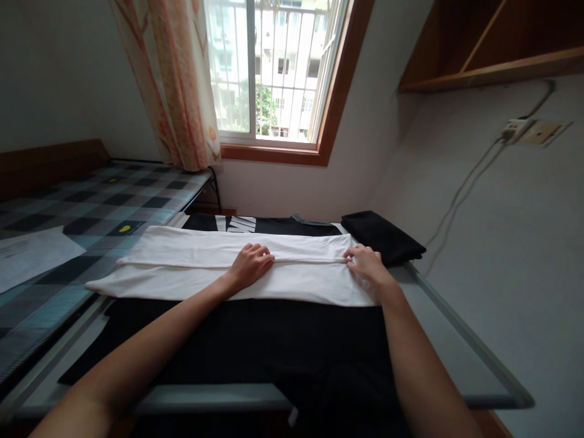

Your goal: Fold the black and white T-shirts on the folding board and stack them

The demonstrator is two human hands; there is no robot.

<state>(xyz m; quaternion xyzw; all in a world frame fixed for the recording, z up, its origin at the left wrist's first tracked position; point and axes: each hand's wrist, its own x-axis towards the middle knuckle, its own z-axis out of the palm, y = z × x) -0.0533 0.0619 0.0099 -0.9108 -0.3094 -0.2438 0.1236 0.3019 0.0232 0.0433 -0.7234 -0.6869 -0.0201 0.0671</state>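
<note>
A white garment (182, 246), folded lengthwise, lies across the table over a black garment (274, 340). My left hand (252, 264) is closed near the middle of the white cloth, its curled fingers on the folded edge. Toward the right end, my right hand (365, 263) pinches that same edge, with thumb and fingers pressed together. Part of the cloth is hidden under both hands. The black garment spreads toward me and hangs over the front edge of the table.
Behind the white cloth lies black fabric with white stripes (241, 224). A folded black cloth (383, 237) sits at the table's (456, 340) back right. On the left is a checked mattress (150, 198) with a paper sheet (36, 255). Cables (456, 188) hang along the right wall.
</note>
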